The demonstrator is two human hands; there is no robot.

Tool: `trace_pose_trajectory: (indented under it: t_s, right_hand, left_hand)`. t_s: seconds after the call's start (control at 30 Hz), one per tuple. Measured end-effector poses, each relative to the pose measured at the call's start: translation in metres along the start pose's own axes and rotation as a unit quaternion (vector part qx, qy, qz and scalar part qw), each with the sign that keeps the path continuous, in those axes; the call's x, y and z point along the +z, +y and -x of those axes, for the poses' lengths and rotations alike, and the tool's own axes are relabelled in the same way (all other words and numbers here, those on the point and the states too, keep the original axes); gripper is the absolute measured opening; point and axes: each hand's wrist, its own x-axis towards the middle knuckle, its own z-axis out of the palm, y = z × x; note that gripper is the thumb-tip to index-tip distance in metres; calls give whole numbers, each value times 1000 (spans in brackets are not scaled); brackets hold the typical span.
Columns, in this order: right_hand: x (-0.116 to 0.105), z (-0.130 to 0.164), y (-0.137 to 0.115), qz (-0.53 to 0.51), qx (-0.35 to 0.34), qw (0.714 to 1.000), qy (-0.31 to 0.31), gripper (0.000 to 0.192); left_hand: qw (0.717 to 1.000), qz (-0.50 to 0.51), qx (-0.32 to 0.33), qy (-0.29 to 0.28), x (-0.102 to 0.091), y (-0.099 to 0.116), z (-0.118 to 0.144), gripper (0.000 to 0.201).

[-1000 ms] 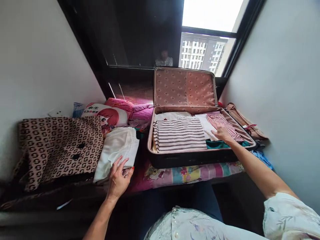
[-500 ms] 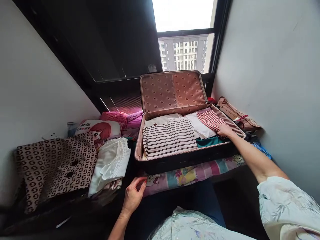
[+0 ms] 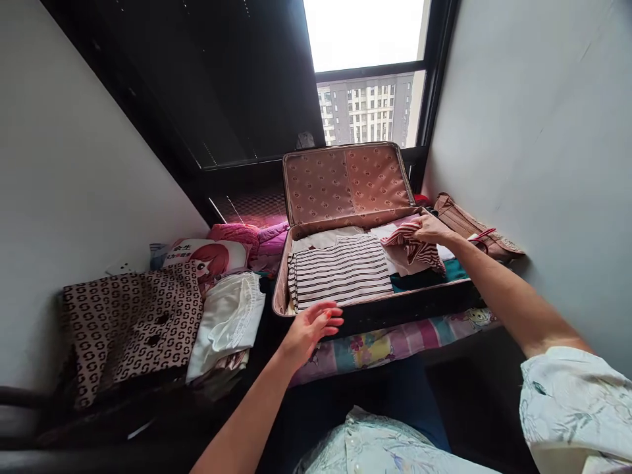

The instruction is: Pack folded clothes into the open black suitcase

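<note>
Red-striped cloth (image 3: 425, 254), likely soft, light, best edge-held, bunches in the right hand (image 3: 435, 230), grip closed; left hand (image 3: 305, 334) spread, empty.

On your left: brown-and-black patterned cloth (image 3: 133, 322), cartoon-print pillow (image 3: 220, 255) behind it, pink bedding (image 3: 274, 241) beside that. On your right: brown bag (image 3: 474, 227) by the pale wall (image 3: 533, 125). Ahead you have a black-framed window (image 3: 368, 36), multi-storey building (image 3: 368, 108) outside.
</note>
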Motion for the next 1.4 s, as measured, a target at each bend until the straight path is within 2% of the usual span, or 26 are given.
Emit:
trace_pose_trajectory:
  t_s: [0.07, 0.17, 0.27, 0.33, 0.37, 0.43, 0.5, 0.53, 0.6, 0.63, 0.7, 0.8, 0.93, 1.0, 1.07, 1.2, 1.3, 1.4]
  right_hand:
    - [-2, 7, -24, 7, -31, 999, -31, 33]
    - [-9, 16, -54, 15, -83, 996, -31, 34]
    - [-24, 27, -79, -29, -117, 992, -33, 37]
    - [-39, 34, -94, -63, -136, 988, -42, 38]
    - [-46, 38, -100, -74, -146, 985, -45, 37]
    - [-62, 44, -107, -85, -162, 982, -42, 37]
    - [-75, 48, -108, -90, -165, 981, -36, 35]
    - [-81, 49, -107, -93, -165, 981, -35, 33]
    - [-88, 50, -102, -102, -164, 980, -37, 31]
    - [-90, 49, -99, -110, -165, 979, -37, 32]
    - [-92, 46, -96, -129, -168, 977, -32, 37]
    - [-88, 41, -96, -158, -180, 970, -22, 46]
    - [-79, 35, -101, -215, -190, 954, -88, 50]
    - [-74, 34, -102, -236, -197, 943, -128, 51]
    - [-70, 32, -102, -246, -203, 938, -139, 52]
    - [-71, 27, -106, -213, -225, 947, -89, 50]
    - [-76, 24, -118, -59, -258, 964, 8, 40]
    - [-79, 28, -134, 138, -268, 947, 108, 42]
  left_hand:
    - [999, -23, 34, -25, 19, 8, -29, 65]
    - [979, -144, 143, 10, 44, 22, -76, 65]
    - [925, -284, 245, 51, 66, 40, -119, 79]
    - [888, -363, 274, 68, 78, 51, -139, 89]
    - [875, -393, 276, 66, 81, 55, -146, 86]
    - [870, -417, 262, 38, 81, 61, -154, 62]
    - [882, -394, 259, 6, 68, 68, -155, 45]
    - [890, -374, 262, 7, 58, 74, -154, 42]
    - [893, -351, 278, 45, 33, 95, -148, 38]
    - [886, -354, 291, 69, 21, 109, -144, 36]
    - [858, -388, 322, 102, 1, 142, -133, 33]
    - [804, -450, 372, 110, -14, 196, -117, 32]
    - [745, -520, 404, 104, -21, 247, -100, 32]
    - [722, -550, 405, 106, -23, 260, -92, 33]
    - [709, -573, 399, 101, -27, 268, -85, 34]
    - [701, -600, 376, 90, -31, 276, -72, 32]
    - [693, -617, 363, 86, -33, 280, -65, 29]
    - [687, -632, 350, 82, -33, 286, -58, 23]
